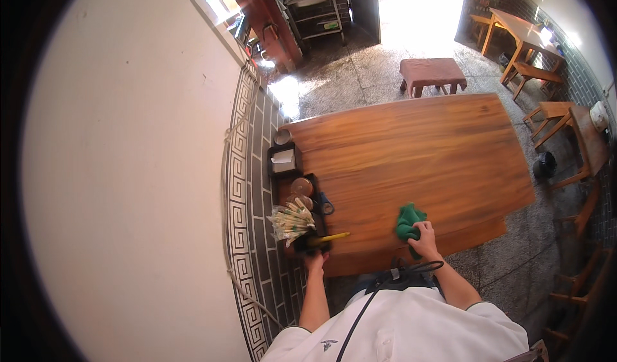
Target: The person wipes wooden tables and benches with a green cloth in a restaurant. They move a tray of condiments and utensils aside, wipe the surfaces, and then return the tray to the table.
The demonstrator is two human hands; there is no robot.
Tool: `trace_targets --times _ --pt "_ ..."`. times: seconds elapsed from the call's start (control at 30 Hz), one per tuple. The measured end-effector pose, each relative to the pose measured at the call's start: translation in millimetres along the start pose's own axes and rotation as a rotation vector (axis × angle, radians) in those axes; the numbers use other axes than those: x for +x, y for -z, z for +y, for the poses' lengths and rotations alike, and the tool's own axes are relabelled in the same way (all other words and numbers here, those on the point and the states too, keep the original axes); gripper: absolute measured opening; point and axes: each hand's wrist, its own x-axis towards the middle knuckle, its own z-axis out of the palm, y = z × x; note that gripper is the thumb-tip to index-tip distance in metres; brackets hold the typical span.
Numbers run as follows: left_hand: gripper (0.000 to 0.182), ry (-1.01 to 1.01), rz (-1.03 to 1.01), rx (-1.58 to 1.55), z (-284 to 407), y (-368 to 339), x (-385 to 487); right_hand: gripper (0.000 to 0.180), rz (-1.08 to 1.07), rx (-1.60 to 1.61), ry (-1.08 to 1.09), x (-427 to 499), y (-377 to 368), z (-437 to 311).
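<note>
My right hand [425, 241] grips a crumpled green cloth [409, 219] on the wooden table [424, 154], near its front edge. At the table's left end, my left hand [316, 261] holds the near side of a black container [304, 244], which looks blurred. A yellow stick-like handle [335, 237] juts from the container to the right. Just beyond it stands a bunch of wrapped chopsticks [293, 219] in clear plastic. Round-lidded jars [302, 187] sit behind the chopsticks in a black tray. Dark blue scissor-like handles [327, 204] show beside that tray.
A black tissue box [285, 160] and a round tin [283, 137] stand along the brick-patterned wall [262, 193]. Beyond the table is a cloth-covered stool [432, 74]. Wooden benches [537, 72] and another table [525, 29] line the right wall. A black cable [359, 316] hangs over my shirt.
</note>
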Motion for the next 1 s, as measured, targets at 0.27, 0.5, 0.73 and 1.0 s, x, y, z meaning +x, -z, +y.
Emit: trace_targets --times 0.27,0.5,0.73,1.0 --pt "0.031 0.02 -0.084 -0.038 -13 -41 -16 0.043 0.191 0.153 -0.039 -13 22 16" --pt "0.03 0.132 -0.127 -0.041 -30 -91 -26 0.041 0.254 0.139 -0.224 -24 51 32" --pt "0.025 0.169 -0.298 -0.019 -66 -161 -27 0.042 0.299 0.122 -0.183 -39 66 65" --pt "0.025 0.215 -0.336 -0.039 -78 -237 -64 0.042 0.297 0.143 -0.301 -52 90 84"
